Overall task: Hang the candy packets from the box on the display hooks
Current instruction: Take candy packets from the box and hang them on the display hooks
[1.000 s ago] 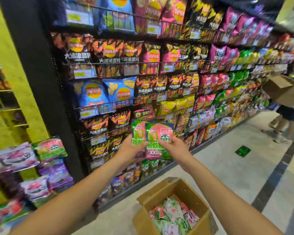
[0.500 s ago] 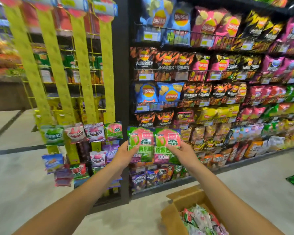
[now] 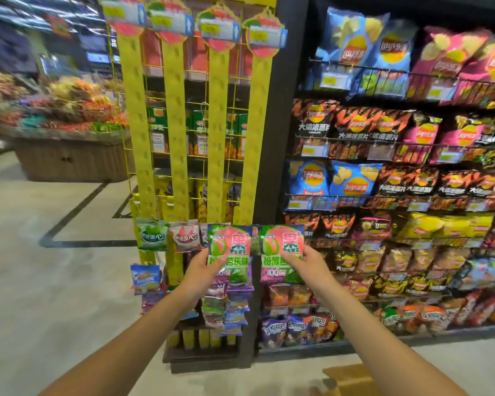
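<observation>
Head cam: vs 1 s ago you swing left off the chip racks [image 3: 397, 181], so the yellow strips [image 3: 216, 138] now sit dead ahead and the box [image 3: 352, 378] slips to the near-right edge. Grip is unchanged: left hand [image 3: 203, 270] pinches left pkt [image 3: 230, 244], right hand [image 3: 306, 267] pinches right pkt [image 3: 282, 241]. Both pkts are up by the strips' lower end, not hooked yet. They're pink-green, glossy, flat; hang hole can't be seen.

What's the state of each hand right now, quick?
Left hand: holding the left pink-and-green candy packet.
Right hand: holding the right pink-and-green candy packet.
</observation>
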